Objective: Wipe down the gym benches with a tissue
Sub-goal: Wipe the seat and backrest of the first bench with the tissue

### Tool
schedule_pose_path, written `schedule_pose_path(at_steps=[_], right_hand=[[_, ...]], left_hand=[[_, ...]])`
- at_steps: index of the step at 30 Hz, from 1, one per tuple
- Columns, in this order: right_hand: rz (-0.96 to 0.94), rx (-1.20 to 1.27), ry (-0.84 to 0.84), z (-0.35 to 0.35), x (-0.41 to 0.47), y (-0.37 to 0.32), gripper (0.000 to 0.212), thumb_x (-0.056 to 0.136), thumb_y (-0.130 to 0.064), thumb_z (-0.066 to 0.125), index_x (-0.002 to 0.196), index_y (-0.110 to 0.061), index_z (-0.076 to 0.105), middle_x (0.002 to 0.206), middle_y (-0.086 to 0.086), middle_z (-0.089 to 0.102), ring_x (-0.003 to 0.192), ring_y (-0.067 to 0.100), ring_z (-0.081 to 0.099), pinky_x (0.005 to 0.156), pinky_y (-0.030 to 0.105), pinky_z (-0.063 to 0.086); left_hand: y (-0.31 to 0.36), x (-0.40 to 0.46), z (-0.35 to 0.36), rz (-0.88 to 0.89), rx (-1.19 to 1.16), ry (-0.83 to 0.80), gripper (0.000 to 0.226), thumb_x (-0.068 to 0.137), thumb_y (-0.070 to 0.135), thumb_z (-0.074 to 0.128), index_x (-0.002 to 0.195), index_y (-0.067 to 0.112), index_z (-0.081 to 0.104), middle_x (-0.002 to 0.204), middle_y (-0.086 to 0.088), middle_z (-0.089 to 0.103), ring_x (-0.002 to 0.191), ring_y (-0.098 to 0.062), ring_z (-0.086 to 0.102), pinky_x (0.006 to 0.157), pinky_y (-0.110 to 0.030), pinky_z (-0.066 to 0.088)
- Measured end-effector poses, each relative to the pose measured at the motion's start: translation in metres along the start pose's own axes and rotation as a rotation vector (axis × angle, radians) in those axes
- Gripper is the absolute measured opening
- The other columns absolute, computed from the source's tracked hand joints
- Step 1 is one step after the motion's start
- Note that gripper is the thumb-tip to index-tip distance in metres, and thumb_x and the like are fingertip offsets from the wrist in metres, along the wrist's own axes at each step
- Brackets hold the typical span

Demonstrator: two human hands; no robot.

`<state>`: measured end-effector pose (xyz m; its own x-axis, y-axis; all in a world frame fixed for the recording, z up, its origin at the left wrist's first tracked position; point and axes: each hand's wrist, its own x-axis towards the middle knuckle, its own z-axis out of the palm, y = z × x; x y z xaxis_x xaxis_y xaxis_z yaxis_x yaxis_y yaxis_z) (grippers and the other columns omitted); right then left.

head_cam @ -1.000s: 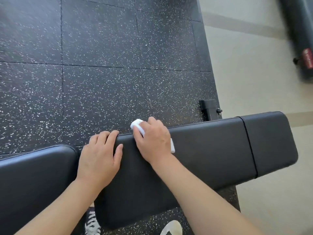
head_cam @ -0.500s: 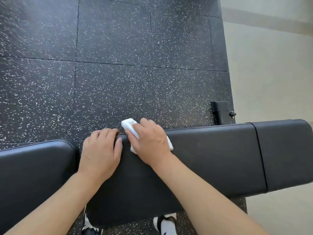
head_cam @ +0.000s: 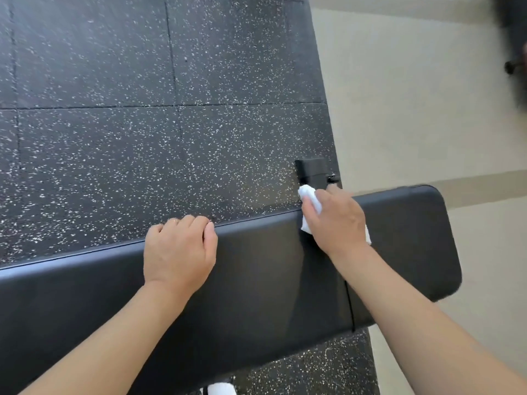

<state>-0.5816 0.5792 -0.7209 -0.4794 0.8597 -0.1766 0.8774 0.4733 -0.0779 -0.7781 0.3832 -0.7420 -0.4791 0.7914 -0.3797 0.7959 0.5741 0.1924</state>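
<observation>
A long black padded gym bench (head_cam: 256, 269) runs across the lower half of the view, with a seam near its right end. My right hand (head_cam: 336, 220) grips a white tissue (head_cam: 309, 199) and presses it on the pad's far edge beside that seam. The tissue sticks out past my fingers and under my palm. My left hand (head_cam: 178, 249) rests on the bench's far edge further left, fingers curled over the rim.
Black speckled rubber floor tiles (head_cam: 142, 124) lie beyond the bench, and a beige floor (head_cam: 413, 109) lies to the right. A black frame foot (head_cam: 312, 171) of the bench sits just behind my right hand. Dark blurred equipment (head_cam: 513, 52) is at the top right. A white shoe (head_cam: 221, 389) shows below the bench.
My right hand has slid the tissue to the right along the far edge, from beside my left hand to the seam near the bench's right end. The left hand stays on the edge.
</observation>
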Motion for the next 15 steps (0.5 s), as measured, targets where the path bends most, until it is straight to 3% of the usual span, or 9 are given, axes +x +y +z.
schedule_pose_path(at_steps=[1,4,7,9,12,15], right_hand=[[0.010,0.017,-0.015,0.000,-0.001,-0.011,0.040,0.097,-0.032,0.022,0.084,-0.019,0.057,0.082,0.002,0.046,0.080,0.029,0.051,0.063,0.036,0.031],[-0.006,0.120,-0.022,0.000,-0.011,-0.061,0.029,0.097,-0.033,0.053,0.073,-0.017,0.058,0.079,0.005,0.055,0.075,0.032,0.055,0.064,0.037,0.032],[-0.181,0.189,-0.110,0.012,-0.024,-0.126,0.028,0.099,-0.038,0.052,0.088,-0.018,0.068,0.091,0.003,0.063,0.084,0.029,0.059,0.070,0.039,0.037],[-0.246,0.208,-0.168,0.016,-0.024,-0.145,0.028,0.101,-0.038,0.049,0.095,-0.018,0.068,0.098,0.004,0.063,0.091,0.028,0.059,0.072,0.039,0.032],[-0.343,0.187,-0.150,0.017,-0.023,-0.132,0.031,0.103,-0.041,0.047,0.092,-0.019,0.066,0.096,0.003,0.062,0.088,0.026,0.060,0.070,0.038,0.032],[-0.324,0.166,-0.081,0.015,-0.014,-0.079,0.034,0.103,-0.042,0.052,0.086,-0.017,0.067,0.087,0.003,0.061,0.080,0.028,0.059,0.068,0.038,0.031]], left_hand=[[0.000,-0.001,0.000,-0.012,-0.016,0.016,0.044,0.103,0.036,0.030,0.093,0.021,0.070,0.085,0.001,0.070,0.080,-0.031,0.064,0.080,-0.045,0.042],[0.004,-0.002,0.000,-0.034,-0.048,0.067,0.041,0.101,0.032,0.036,0.097,0.019,0.074,0.089,0.000,0.074,0.082,-0.032,0.067,0.081,-0.046,0.044],[0.008,0.000,-0.001,-0.062,-0.011,0.050,0.041,0.100,0.033,0.033,0.088,0.019,0.070,0.082,0.000,0.069,0.080,-0.034,0.065,0.077,-0.046,0.042],[0.010,0.002,-0.001,-0.098,0.000,0.049,0.037,0.098,0.032,0.033,0.079,0.018,0.062,0.074,0.001,0.063,0.075,-0.034,0.061,0.074,-0.044,0.039],[0.011,0.001,-0.001,-0.106,-0.019,0.107,0.039,0.097,0.030,0.032,0.080,0.017,0.063,0.072,-0.001,0.061,0.073,-0.037,0.061,0.072,-0.044,0.037],[0.015,-0.001,0.003,-0.074,-0.008,0.168,0.045,0.096,0.027,0.032,0.100,0.013,0.075,0.087,-0.008,0.073,0.081,-0.039,0.069,0.078,-0.050,0.046]])
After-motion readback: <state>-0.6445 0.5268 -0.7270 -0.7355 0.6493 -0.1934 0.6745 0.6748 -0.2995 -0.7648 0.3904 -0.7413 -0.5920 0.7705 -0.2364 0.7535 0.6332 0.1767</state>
